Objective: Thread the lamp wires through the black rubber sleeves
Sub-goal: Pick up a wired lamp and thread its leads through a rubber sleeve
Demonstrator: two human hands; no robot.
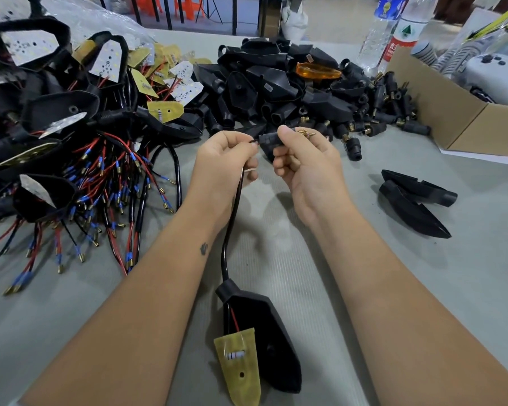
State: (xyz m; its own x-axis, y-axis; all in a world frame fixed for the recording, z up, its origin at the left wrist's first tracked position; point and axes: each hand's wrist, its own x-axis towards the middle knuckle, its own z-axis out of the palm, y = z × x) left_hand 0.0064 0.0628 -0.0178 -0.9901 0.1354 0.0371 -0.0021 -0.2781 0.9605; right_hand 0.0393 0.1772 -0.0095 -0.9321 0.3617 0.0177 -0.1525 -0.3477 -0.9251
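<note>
Both hands are closed in a pinch grip above the counter (276, 259). Left hand (223, 162) pinches the end of the black lamp wire (235, 206) between thumb and forefinger, the other fingers curled under it. Right hand (302, 168) holds a black rubber sleeve (269, 140) between thumb and fingers; a brass threaded stud (304, 132) projects from the sleeve's far end. The wire tip sits at the near opening of the sleeve; whether it has entered cannot be told.

From the left hand the wire drops in a glossy curve between the forearms to a black lamp housing (270, 332) lying on the counter near the lower edge. A yellow circuit board (241, 367) with a striped resistor rests half out of that housing, joined by a thin red lead.

To the left lies a tangled heap of assembled lamps (56, 118), their red and black wires ending in blue-collared brass terminals. Beyond the hands stands a pile of empty black housings (264, 80), with one amber lens (317, 70) on top. Loose rubber sleeves with brass ends (387, 112) lie beside a cardboard box (452, 112). Two pointed black shells (414, 200) rest to the right. Two clear plastic bottles (393, 27) stand behind. The counter surface is grey and finely ribbed.
</note>
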